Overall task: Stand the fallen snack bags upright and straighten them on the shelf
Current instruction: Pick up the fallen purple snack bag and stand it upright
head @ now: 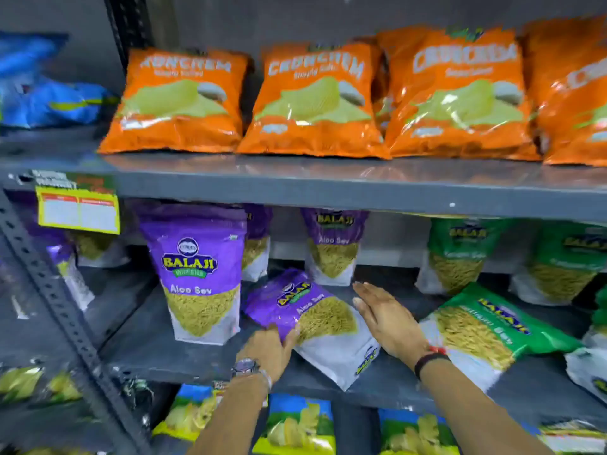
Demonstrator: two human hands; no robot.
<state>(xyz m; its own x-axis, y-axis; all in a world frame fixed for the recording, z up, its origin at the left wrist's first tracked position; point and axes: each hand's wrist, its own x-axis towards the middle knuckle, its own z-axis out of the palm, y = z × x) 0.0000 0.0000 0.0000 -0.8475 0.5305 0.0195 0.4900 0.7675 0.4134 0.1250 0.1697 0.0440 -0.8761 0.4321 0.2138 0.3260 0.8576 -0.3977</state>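
Observation:
A purple Aloo Sev bag (315, 318) lies fallen on its back on the middle shelf (184, 353), its top toward the rear left. My left hand (271, 348) grips its left edge, thumb on the front. Flat and open, my right hand (386, 318) rests beside the bag's right edge, fingers pointing back. An upright purple Aloo Sev bag (198, 274) stands just left. A green bag (483, 330) lies fallen on the right of my right hand. More purple bags (333, 247) and green bags (460, 254) stand upright further back.
Orange chip bags (312, 100) line the upper shelf (328, 185), with blue bags (42, 90) at far left. A yellow price tag (78, 211) hangs from the upper shelf edge. A perforated metal upright (62, 307) slants at left. Yellow-and-blue bags (295, 425) fill the shelf below.

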